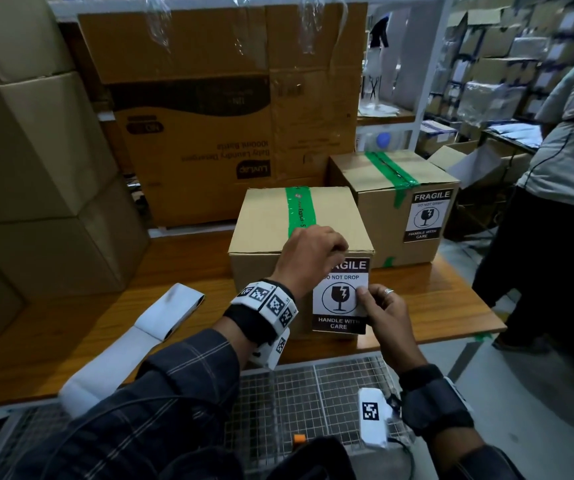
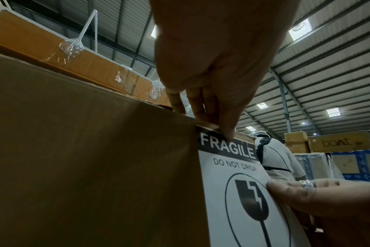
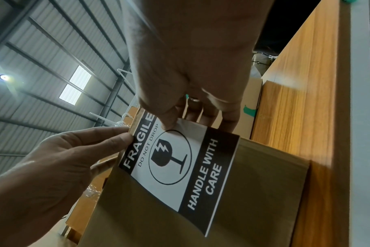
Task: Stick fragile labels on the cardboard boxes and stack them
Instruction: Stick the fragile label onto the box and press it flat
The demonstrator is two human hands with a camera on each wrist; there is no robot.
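A person stands at the near edge of a wooden worktop (image 1: 452, 306), fixing a fragile label (image 1: 339, 306) to the near face of a cardboard box (image 1: 271, 216) that sits close to that edge, directly ahead of both hands. The label hangs upright, its long axis running from the box's top edge down towards the worktop, with the word FRAGILE uppermost. The left hand (image 1: 308, 256) is above it, fingers curled down over the box's top near edge; from the left wrist view the fingertips (image 2: 228, 135) press the label's top strip against the cardboard. The right hand (image 1: 382, 313) is lower and to the right, thumb and fingers pinching the label's right edge about halfway down; the right wrist view shows this edge lifted slightly off the box, so the lower part looks not yet stuck. Both hands touch the label, the left pinning the top and the right nearer the loose part, so smoothing would likely run downward along the long axis. A second box (image 1: 389, 202), already labelled, stands just behind and to the right, towards the worktop's far right corner, touching or nearly touching the first. The boxes are not yet stacked.
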